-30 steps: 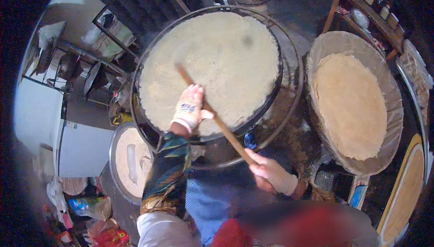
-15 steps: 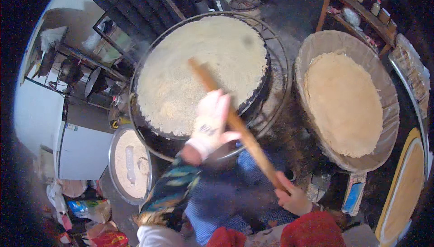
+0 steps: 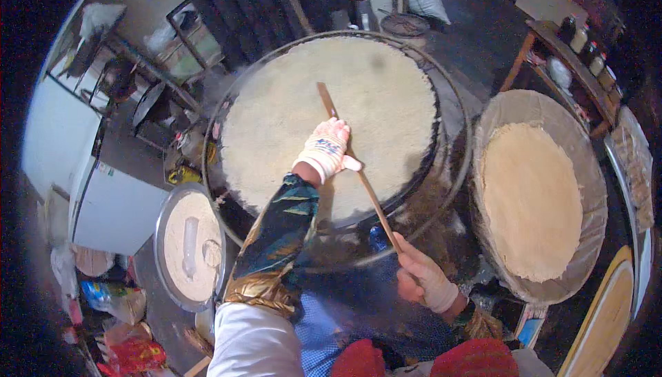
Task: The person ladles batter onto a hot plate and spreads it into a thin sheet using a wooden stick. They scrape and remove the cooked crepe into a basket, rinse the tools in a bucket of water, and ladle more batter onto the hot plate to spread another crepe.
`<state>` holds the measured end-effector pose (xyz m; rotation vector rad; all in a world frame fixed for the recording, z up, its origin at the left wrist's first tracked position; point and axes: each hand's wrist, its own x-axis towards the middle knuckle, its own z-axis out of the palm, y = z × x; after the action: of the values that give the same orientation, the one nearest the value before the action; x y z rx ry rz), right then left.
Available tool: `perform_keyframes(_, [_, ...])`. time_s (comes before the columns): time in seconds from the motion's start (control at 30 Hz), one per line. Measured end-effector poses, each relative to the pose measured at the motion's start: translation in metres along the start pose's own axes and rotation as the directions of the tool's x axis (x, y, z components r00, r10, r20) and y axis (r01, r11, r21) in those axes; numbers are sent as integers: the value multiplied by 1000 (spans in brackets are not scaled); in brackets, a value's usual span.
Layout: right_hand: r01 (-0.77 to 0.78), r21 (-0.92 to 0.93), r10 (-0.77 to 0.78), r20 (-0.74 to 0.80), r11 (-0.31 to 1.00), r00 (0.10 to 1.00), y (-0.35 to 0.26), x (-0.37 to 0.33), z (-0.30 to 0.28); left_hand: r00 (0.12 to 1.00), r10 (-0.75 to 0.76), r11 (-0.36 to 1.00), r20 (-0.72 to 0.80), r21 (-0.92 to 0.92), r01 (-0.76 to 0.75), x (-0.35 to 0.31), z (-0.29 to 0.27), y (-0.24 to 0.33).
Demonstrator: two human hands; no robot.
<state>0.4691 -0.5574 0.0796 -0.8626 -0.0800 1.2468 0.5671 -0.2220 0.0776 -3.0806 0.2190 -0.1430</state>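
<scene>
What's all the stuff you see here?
Griddle: one, black, middle.
Pale layer: one, cream, on griddle.
Wooden stick: one, brown, over griddle.
Lined basket: one, greyish-brown, right.
Flat sheet: layers unclear, tan, in basket.
Basin: one, silver, lower left.
Boxy unit: one, white, left.
Wooden stand: one, brown, upper right.
Bottles: several, dark and pale, on stand.
Oval board: one, yellowish, lower right.
Other clutter: uncountable, mixed, around edges.
Left hand: one, pale glove, on stick.
Right hand: one, pale glove, holding stick.

Soft light leaves the pancake (image 3: 276, 101) beneath the gloved left hand (image 3: 325, 146) pale and bright; beyond it to the right, the floor (image 3: 476, 42) sinks into grainy dimness. Far left, the white wall (image 3: 65, 125) curves toward a black fisheye rim.
</scene>
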Motion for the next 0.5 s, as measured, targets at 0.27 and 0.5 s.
perform_keyframes(0.27, [-47, -409, 92, 92, 911, 991, 45, 67, 59, 969, -210, 976, -133, 21, 215, -177, 0, -95])
perform_keyframes(0.5, [103, -761, -19, 119, 641, 993, 93, 20, 33, 945, -305, 949, -120, 48, 313, -279, 8, -17])
